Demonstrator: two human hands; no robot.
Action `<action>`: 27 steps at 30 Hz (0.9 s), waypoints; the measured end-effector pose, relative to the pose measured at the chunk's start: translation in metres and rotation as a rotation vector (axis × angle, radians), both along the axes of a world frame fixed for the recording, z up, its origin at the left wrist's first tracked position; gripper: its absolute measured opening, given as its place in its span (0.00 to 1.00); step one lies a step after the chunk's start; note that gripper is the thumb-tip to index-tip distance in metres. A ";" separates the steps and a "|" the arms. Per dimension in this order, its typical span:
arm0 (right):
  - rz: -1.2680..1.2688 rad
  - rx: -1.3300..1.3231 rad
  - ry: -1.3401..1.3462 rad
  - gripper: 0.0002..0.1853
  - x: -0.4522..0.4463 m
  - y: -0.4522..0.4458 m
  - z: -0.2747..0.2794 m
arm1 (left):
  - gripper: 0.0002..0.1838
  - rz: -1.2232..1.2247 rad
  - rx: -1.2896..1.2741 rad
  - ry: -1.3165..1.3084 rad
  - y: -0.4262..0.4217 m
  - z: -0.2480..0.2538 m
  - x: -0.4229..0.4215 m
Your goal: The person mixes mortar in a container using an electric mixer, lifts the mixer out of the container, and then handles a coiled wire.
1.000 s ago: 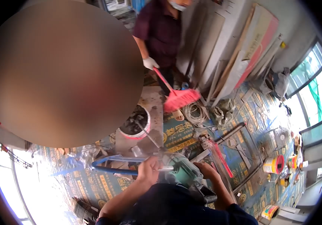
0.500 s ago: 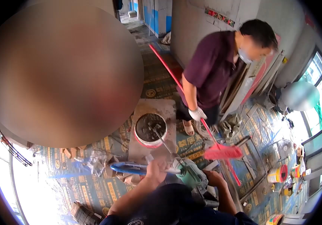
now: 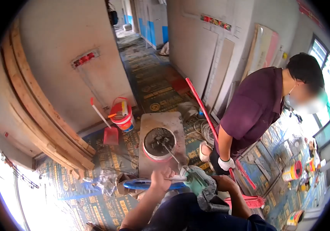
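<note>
My left hand (image 3: 161,179) is closed round the pale side handle of a green power mixer (image 3: 197,181). On the mixer's other side, my right hand (image 3: 225,183) grips the body, its fingers partly hidden by the tool. From the mixer a metal rod (image 3: 171,154) slants into a bucket (image 3: 145,153) of lumpy grey mortar (image 3: 159,139). The bucket stands on a dusty board (image 3: 146,166). Just under my left hand lies a blue curved rim (image 3: 136,184); what it belongs to is partly hidden.
At right, a co-worker (image 3: 251,94) bends with a white-gloved hand on a red broom (image 3: 245,201). Wooden planks (image 3: 38,104) lean at left. A red dustpan (image 3: 111,136) and red bucket (image 3: 124,122) stand by the wall. Paint buckets (image 3: 292,171) sit right; a coiled cable (image 3: 203,131) lies behind.
The co-worker has moved right and closer, bending lower, and the broom head has come down beside my right arm. Both my hands stay on the mixer, its rod still in the mortar.
</note>
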State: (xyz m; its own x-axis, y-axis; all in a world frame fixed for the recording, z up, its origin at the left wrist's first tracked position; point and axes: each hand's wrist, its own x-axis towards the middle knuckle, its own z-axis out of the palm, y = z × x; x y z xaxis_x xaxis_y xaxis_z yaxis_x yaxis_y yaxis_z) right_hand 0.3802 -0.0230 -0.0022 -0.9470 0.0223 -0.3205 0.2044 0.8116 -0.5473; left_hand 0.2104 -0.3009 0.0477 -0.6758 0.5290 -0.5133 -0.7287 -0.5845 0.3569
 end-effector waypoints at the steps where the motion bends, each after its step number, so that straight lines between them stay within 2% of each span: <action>1: 0.010 0.002 -0.035 0.21 -0.002 -0.001 0.002 | 0.19 -0.028 0.042 0.059 -0.003 -0.006 -0.003; 3: 0.000 -0.006 -0.054 0.22 0.003 -0.006 -0.004 | 0.23 -0.071 0.095 0.145 -0.007 -0.015 -0.013; 5: -0.025 0.003 -0.049 0.23 0.010 -0.011 -0.008 | 0.23 -0.062 0.026 0.117 -0.005 -0.019 -0.009; 7: -0.094 -0.009 -0.054 0.25 0.012 -0.024 0.003 | 0.24 -0.057 -0.071 0.125 0.002 0.009 -0.005; 8: -0.081 -0.016 -0.059 0.25 0.014 -0.026 -0.007 | 0.24 -0.046 -0.080 0.119 0.001 0.008 -0.007; 10: -0.145 -0.120 -0.021 0.27 0.022 -0.030 -0.019 | 0.23 -0.299 -0.433 0.727 0.003 0.002 -0.013; 12: -0.243 -0.150 -0.074 0.27 0.039 -0.032 -0.031 | 0.23 -0.305 -0.363 0.690 0.015 -0.006 -0.013; 14: -0.330 -0.226 0.067 0.28 0.063 -0.030 -0.071 | 0.22 -0.267 0.083 0.322 0.032 0.000 -0.013; 16: -0.391 -0.367 0.172 0.26 0.064 -0.044 -0.034 | 0.22 -0.303 0.020 0.338 0.052 0.011 -0.011; 18: -0.464 -0.428 0.228 0.26 0.078 -0.058 0.000 | 0.22 -0.444 0.001 0.399 0.071 0.030 -0.003; 19: -0.497 -0.440 0.235 0.27 0.087 -0.064 0.014 | 0.22 -0.482 -0.070 0.549 0.081 0.040 0.006; 20: -0.530 -0.455 0.247 0.27 0.095 -0.070 0.026 | 0.22 -0.495 -0.064 0.535 0.089 0.054 0.015; 22: -0.568 -0.449 0.231 0.27 0.112 -0.077 0.041 | 0.21 -0.705 -0.144 0.514 0.100 0.078 0.029; 23: -0.581 -0.443 0.213 0.27 0.120 -0.079 0.047 | 0.21 -0.692 -0.156 0.492 0.103 0.084 0.035; 25: -0.599 -0.434 0.181 0.27 0.131 -0.081 0.056 | 0.20 -0.826 -0.285 0.886 0.109 0.089 0.046; 27: -0.603 -0.424 0.153 0.27 0.136 -0.076 0.060 | 0.21 -0.825 -0.261 0.842 0.122 0.080 0.047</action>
